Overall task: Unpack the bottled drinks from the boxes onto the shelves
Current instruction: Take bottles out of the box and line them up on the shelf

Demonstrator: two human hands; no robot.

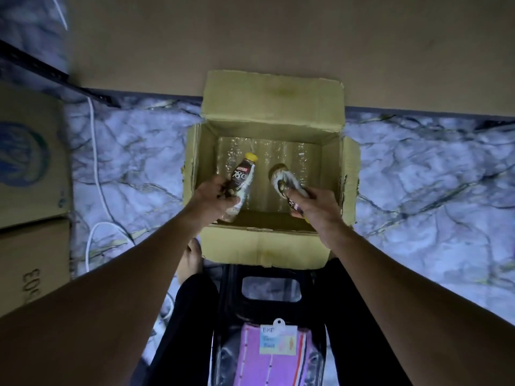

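An open cardboard box [271, 112] stands on the marbled floor below me, its flaps folded out. My left hand [213, 195] grips a coffee bottle with a yellow cap [242, 179] over the box's left half. My right hand [315, 206] grips a second bottle [281, 179], tilted with its brown end toward the box's middle. Crinkled clear plastic lines the box bottom. The wide tan shelf board [278, 37] runs across the top of the view, beyond the box.
Two closed cartons [30, 162] are stacked at the left edge. A white cable [96, 168] trails on the floor beside them. A black plastic stool [270, 291] sits between my legs, just in front of the box. A dark shelf rail [41, 71] runs diagonally at upper left.
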